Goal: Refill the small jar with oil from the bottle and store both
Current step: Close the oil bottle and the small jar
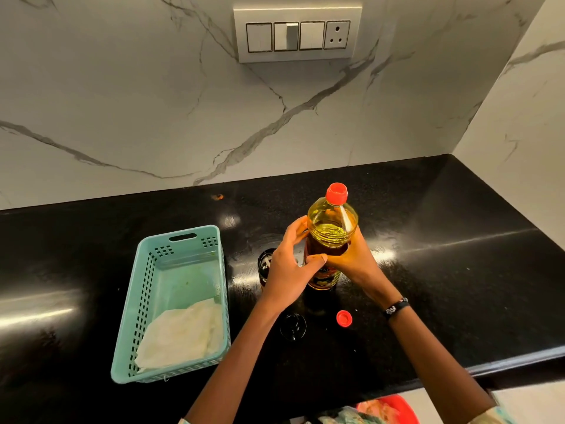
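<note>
Ok so the oil bottle (331,234) is upright on the black countertop (458,270), roughly mid-counter, w/ both hands on it. Right hand (351,260) is wrapped around the bottle's right side, fingers curled behind it, thumb across the front. Left hand (289,270) is grasping it from the left, thumb tip meeting the right thumb on the label, fingers curled round the back. Bottle has a red top (336,193), but there's also a loose red cap (344,318) lying on the counter near the front, just right of the bottle's base. Small dark jar (265,266) sits right behind the left hand, mostly hidden, can't tell how full it is. A round black lid (293,326) lies on the counter btw the two forearms. To the left is a teal plastic basket (146,301) w/ a folded white cloth (183,332) in its near end. Black bracelet (396,307) on the right wrist. Switch panel (297,35) up on the marble wall.
</note>
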`<action>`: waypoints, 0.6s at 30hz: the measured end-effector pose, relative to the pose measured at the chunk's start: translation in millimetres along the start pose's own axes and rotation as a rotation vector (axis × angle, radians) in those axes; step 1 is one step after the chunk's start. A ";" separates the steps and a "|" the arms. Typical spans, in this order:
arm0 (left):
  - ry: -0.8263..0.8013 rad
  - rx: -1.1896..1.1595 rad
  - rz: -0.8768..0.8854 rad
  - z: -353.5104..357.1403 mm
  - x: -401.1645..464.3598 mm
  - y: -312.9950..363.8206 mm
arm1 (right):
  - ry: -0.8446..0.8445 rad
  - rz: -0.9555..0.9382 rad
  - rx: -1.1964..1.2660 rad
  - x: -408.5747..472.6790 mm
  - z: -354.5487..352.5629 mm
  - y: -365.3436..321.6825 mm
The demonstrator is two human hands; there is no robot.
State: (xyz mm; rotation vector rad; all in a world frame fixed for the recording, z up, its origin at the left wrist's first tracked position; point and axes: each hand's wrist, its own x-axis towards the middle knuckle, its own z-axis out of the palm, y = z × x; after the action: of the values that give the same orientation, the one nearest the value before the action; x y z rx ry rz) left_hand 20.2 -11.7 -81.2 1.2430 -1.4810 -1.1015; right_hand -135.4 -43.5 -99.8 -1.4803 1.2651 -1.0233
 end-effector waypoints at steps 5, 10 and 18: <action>0.100 -0.030 -0.034 9.5 -17.3 -6.1 | 0.061 0.025 -0.072 -30.4 -14.6 11.9; 0.153 -0.135 -0.117 25.9 -52.6 -14.4 | 0.055 0.062 -0.263 -71.5 -28.0 42.3; -0.058 -0.126 -0.446 63.0 -70.9 -51.6 | -0.085 0.033 -0.545 -98.7 -17.8 77.2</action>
State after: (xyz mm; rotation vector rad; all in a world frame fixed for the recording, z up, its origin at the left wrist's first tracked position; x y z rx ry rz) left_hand -23.0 58.7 -150.9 1.5021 -1.1812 -1.5082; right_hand -183.9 47.4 -173.4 -1.8761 1.5779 -0.6053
